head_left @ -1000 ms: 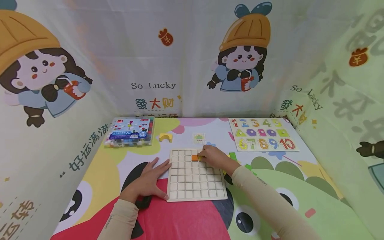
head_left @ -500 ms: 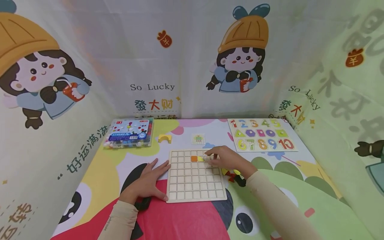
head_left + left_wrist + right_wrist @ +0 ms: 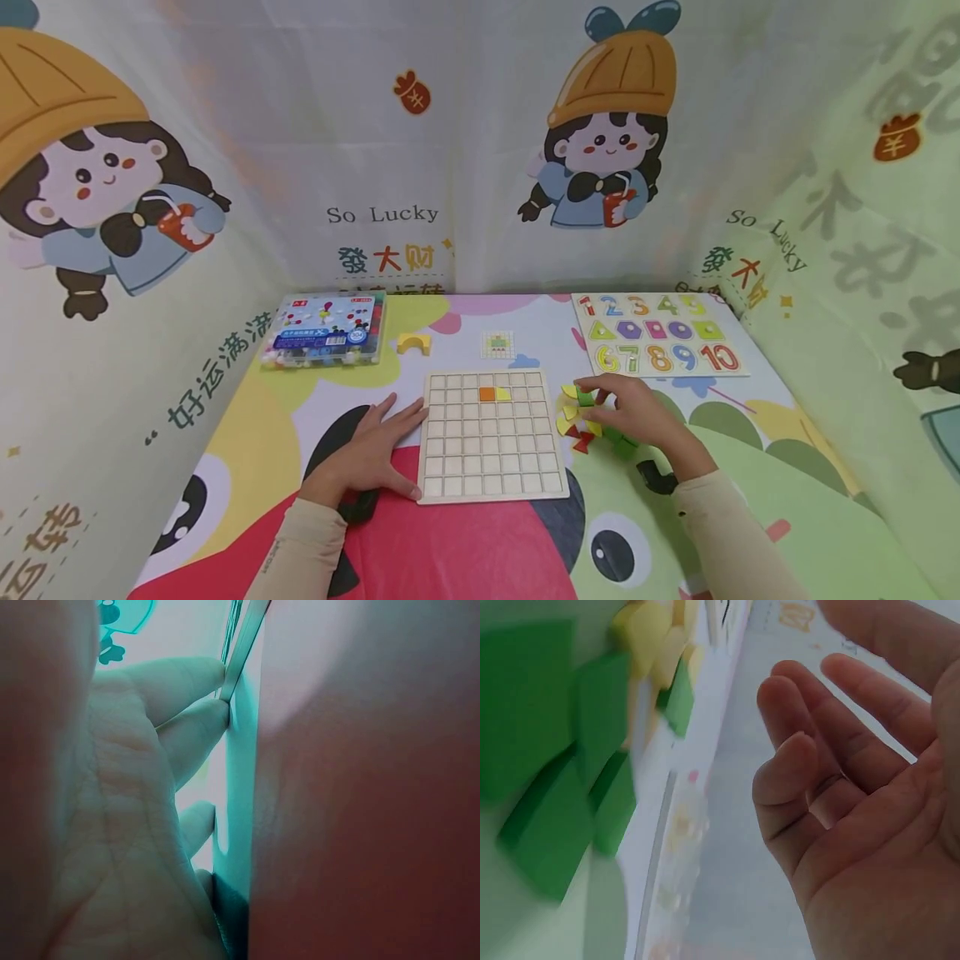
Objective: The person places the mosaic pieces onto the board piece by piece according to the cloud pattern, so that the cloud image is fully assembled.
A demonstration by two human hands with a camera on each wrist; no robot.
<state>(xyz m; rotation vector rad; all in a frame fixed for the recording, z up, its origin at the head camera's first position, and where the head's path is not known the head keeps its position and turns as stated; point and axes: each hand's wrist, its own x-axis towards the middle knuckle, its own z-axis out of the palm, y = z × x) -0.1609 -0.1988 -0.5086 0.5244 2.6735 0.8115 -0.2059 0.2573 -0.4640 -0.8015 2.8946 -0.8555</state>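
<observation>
A wooden grid board (image 3: 491, 450) lies in the middle of the table in the head view. An orange square (image 3: 487, 394) and a yellow piece (image 3: 503, 394) sit side by side in its upper cells. My left hand (image 3: 367, 450) rests at the board's left side, fingers spread; in the left wrist view the fingertips (image 3: 214, 712) touch the board's edge. My right hand (image 3: 637, 412) hovers over loose pieces right of the board, fingers loosely bent, palm holding nothing. Green pieces (image 3: 536, 705), yellow pieces (image 3: 570, 412) and red pieces (image 3: 583, 442) lie there, partly hidden by the hand.
A clear plastic box (image 3: 322, 329) with a printed lid stands at the back left. Near it is a yellow arch block (image 3: 414, 342). Behind the board lies a small pattern card (image 3: 498, 344). A number puzzle board (image 3: 660, 333) occupies the back right.
My right hand has let go of the yellow piece beside the orange square and moved right, off the board, to the loose pieces. My left hand has stayed at the board's edge.
</observation>
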